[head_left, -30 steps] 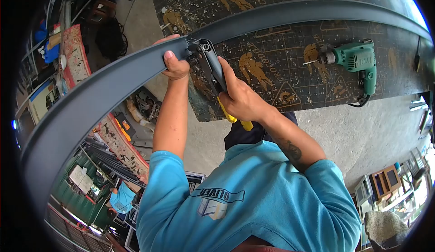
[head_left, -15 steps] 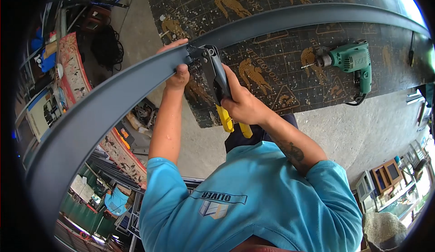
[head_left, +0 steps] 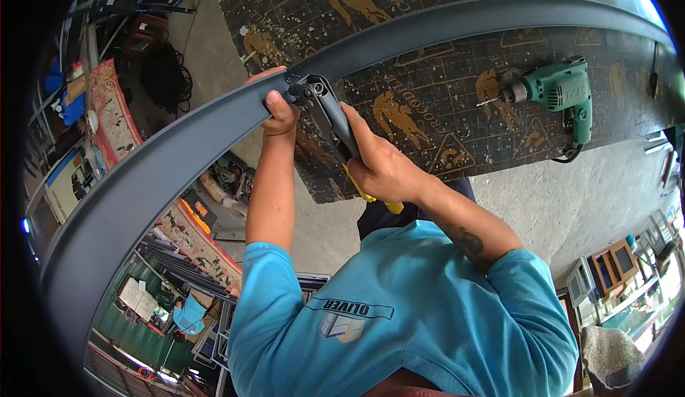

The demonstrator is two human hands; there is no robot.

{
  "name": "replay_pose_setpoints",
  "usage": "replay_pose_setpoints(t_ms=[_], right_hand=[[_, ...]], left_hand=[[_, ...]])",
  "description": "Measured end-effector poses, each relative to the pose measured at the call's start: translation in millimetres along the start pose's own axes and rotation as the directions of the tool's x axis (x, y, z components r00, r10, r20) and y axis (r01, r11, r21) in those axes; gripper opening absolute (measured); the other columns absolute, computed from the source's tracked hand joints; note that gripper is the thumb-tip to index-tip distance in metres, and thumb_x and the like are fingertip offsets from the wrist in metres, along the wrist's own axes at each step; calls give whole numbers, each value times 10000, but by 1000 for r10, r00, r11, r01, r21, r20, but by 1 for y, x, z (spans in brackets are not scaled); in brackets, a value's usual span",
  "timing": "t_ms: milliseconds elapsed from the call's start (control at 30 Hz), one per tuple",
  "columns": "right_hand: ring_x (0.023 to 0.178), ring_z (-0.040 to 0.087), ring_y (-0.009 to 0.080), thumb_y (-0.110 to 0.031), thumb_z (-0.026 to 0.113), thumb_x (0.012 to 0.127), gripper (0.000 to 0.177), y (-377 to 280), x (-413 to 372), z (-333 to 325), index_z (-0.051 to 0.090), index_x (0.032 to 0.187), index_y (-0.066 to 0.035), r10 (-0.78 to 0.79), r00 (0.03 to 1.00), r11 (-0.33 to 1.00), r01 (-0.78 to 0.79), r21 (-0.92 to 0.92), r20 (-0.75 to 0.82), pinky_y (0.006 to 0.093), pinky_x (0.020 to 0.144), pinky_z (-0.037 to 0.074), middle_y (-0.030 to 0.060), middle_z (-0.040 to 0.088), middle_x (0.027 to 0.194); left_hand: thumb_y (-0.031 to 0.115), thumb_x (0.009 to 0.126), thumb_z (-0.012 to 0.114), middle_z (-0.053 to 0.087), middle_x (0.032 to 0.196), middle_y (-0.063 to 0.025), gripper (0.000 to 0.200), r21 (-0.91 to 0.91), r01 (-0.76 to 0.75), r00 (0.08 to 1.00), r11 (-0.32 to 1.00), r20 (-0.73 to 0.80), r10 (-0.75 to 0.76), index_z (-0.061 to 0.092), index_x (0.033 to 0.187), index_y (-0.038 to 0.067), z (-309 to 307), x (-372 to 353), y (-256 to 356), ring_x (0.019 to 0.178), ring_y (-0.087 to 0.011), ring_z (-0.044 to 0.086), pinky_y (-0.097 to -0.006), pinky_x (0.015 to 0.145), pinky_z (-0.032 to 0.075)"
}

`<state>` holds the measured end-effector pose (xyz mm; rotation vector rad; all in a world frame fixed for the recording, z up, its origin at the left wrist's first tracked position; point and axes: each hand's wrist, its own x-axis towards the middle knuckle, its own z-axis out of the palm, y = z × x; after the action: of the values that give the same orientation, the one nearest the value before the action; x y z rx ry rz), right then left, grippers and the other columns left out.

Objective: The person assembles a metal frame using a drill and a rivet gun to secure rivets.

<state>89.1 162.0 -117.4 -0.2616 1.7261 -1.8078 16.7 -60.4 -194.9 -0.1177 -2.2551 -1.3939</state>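
A long grey metal profile runs across the view, bowed by the wide lens, with a notch or joint near its middle. My left hand grips it just left of that spot, thumb on the near face and fingers behind. My right hand is wrapped round a two-handled hand tool with a dark metal body and yellow handle ends. The tool's head meets the profile at the joint, close to my left thumb. I cannot make out its exact kind or what its tip holds.
A green power drill with a bit fitted lies on the black printed work table, right of my hands. Metal shavings dot the tabletop. Frames and a red-edged bench stand to the left; wooden frames stand at lower right.
My right hand and the tool have shifted slightly left and up, and less of the yellow handle ends shows. My left thumb has moved up on the profile. The whole view has tilted a little.
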Motion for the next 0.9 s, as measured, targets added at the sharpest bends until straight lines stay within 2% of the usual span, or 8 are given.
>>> replay_pose_setpoints(t_ms=[233,300,433,500,600,700,767,900], right_hand=[[1090,521,495,34,493,749,798,-10,6,3,105,1446,35,41,999,999,-41,13,-10,495,915,436,360,484,1222],[1069,528,502,29,491,749,788,-11,9,0,107,1436,54,9,1000,996,-9,-93,-2,503,896,437,372,494,1197],[1053,552,489,17,487,760,787,-23,13,-13,102,1446,18,98,993,995,-99,7,58,485,893,443,370,513,1156],[702,626,271,-4,462,809,787,-29,15,-15,69,1484,-97,274,952,919,-302,252,139,374,606,520,213,574,1028],[590,555,147,-16,468,826,790,-31,16,-13,60,1492,-135,336,929,887,-368,279,157,291,510,498,147,561,987],[671,608,212,-3,462,819,789,-25,16,-10,55,1488,-106,317,935,908,-347,234,158,346,607,528,178,569,1030],[851,643,325,14,463,802,787,-1,13,0,64,1476,-63,52,999,996,-52,67,5,415,777,513,240,573,1076],[1002,612,399,24,465,785,776,-14,12,-2,92,1464,-29,128,990,991,-129,29,52,446,895,456,291,566,1099]], left_hand=[[445,872,462,640,840,-141,513,57,1,998,998,63,-5,581,912,-52,-8,5,2,719,-232,615,-323,678,496],[438,869,466,639,836,-139,506,46,-51,997,998,52,49,585,915,-52,-4,9,2,713,-230,614,-322,674,495],[404,860,468,631,821,-141,465,23,-52,999,998,-11,52,580,902,-46,2,7,6,701,-234,610,-328,656,498],[393,859,466,626,817,-148,451,13,-48,998,999,-50,49,574,890,-44,7,6,4,699,-239,608,-331,651,501],[377,858,460,617,808,-161,431,20,-43,996,999,-73,44,558,879,-43,7,8,8,693,-245,604,-336,643,507],[365,863,460,619,830,-181,430,-2,-35,999,999,-39,35,518,945,-53,0,3,3,710,-253,610,-342,658,519],[343,851,520,584,936,-225,430,-28,14,1000,1000,20,-14,431,1030,-38,-4,0,1,816,-285,615,-367,731,529],[345,851,523,604,935,-219,436,-91,86,995,992,-52,-91,438,1033,-42,0,-5,4,787,-268,619,-361,718,530]])
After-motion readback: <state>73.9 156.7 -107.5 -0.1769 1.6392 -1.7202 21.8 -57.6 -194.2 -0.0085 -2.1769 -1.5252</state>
